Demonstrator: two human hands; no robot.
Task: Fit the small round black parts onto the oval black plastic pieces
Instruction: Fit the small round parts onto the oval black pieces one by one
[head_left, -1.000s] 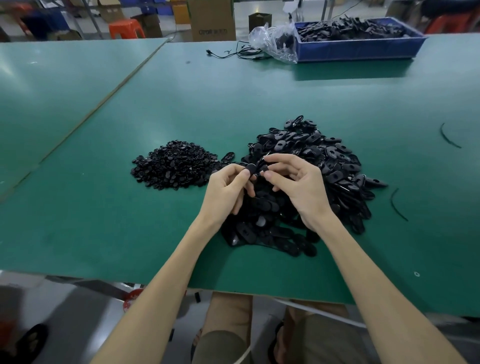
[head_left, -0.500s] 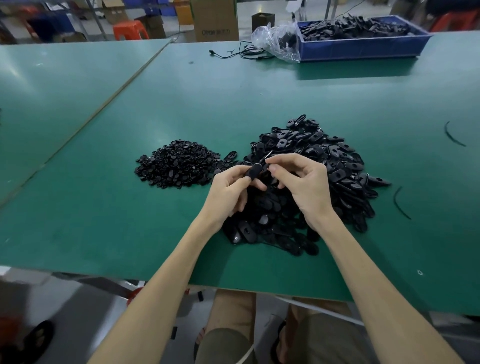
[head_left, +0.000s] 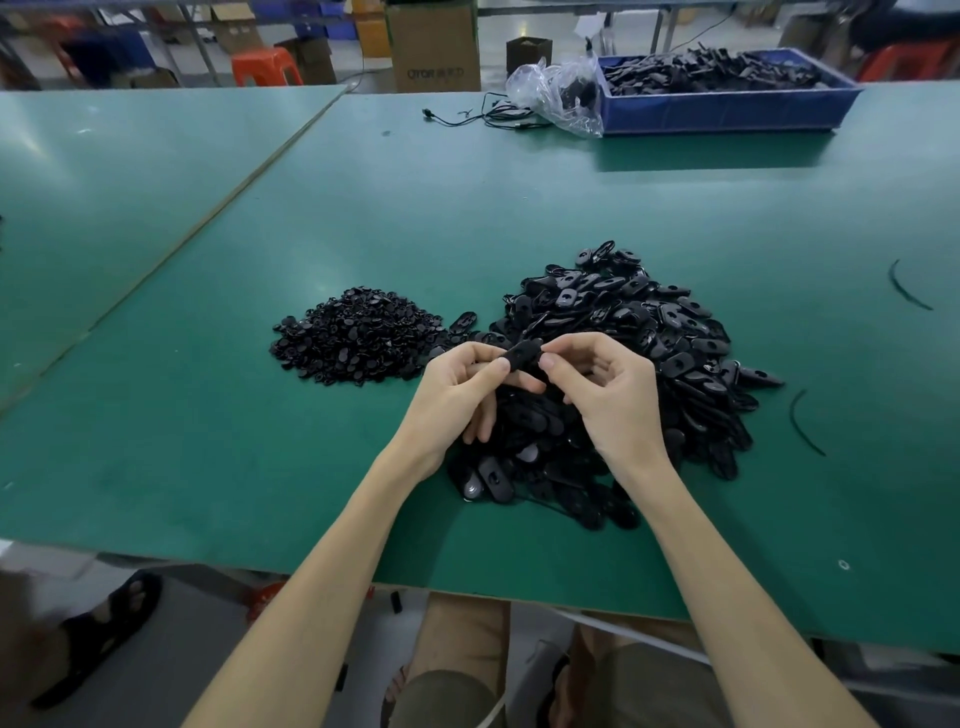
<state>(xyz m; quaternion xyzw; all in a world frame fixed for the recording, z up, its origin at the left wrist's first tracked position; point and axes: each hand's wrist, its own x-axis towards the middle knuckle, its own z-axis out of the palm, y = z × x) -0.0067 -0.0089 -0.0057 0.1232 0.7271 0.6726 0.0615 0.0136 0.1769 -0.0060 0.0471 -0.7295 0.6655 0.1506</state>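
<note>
Green tabletop (head_left: 519, 208) from edge to edge, and both hands were busy at the near middle of it! The left hand (head_left: 457, 389) pinched one end of a single oval black piece (head_left: 522, 356) between thumb and forefinger, its other fingers curled underneath. The right hand (head_left: 613, 395) pinched the opposite end the same way, so the piece was held between the two hands, raised just above the big heap of oval pieces (head_left: 649, 332). Whether a small round part was already seated on it could not be told, since the fingertips covered too much of it. Both wrists hovered over the near side of that heap. Off to the left, apart from the hands, lay the smaller heap of round black parts (head_left: 353, 335), with one stray oval piece between the two heaps. At the far edge of the table stood a blue tray (head_left: 727, 111) loaded with dark parts, a crumpled clear plastic bag (head_left: 561, 93) touching its left end, and a thin black cable (head_left: 467, 117) trailing out beside the bag. Two loose black strands (head_left: 805, 421) lay on the green to the right of the big heap. Behind the table stood a cardboard box (head_left: 434, 47) and an orange stool (head_left: 265, 65).
</note>
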